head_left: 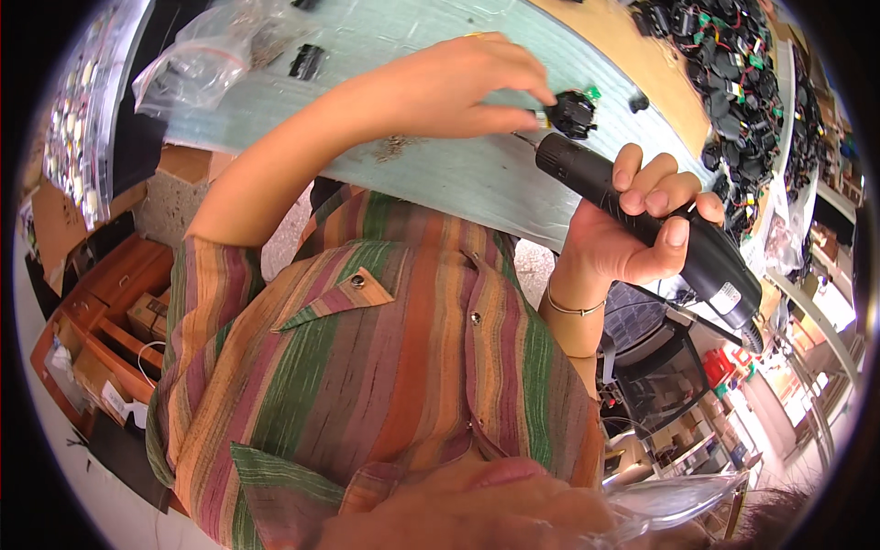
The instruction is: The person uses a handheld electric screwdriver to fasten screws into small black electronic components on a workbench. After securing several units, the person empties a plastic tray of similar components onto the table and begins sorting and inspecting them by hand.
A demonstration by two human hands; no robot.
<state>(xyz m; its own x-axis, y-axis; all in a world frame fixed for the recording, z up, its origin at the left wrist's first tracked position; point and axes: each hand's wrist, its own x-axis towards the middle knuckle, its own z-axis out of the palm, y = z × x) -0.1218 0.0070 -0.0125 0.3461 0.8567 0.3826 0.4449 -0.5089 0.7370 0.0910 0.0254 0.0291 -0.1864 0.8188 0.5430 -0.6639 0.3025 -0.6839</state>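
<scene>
My left hand [472, 87] reaches over the table from the left, its thumb and forefinger closed at the left edge of a small round black part [575, 114] with a bit of green on top. A small pale piece shows by the thumb tip, too small to name. In my right hand [642, 215] is a black electric screwdriver [600, 179], the fingers wrapped round its body. Its thin metal bit points left, just below my left thumb, and appears apart from the part. A cord leaves the tool's lower right end.
The table [440, 183] has a pale, glassy top. On it lie a clear plastic bag [197, 69], a black ribbed part [307, 62], a small black piece [639, 103] and brown scraps [394, 147]. Many black parts with wires [733, 101] are heaped far right. A chair [655, 367] stands at right.
</scene>
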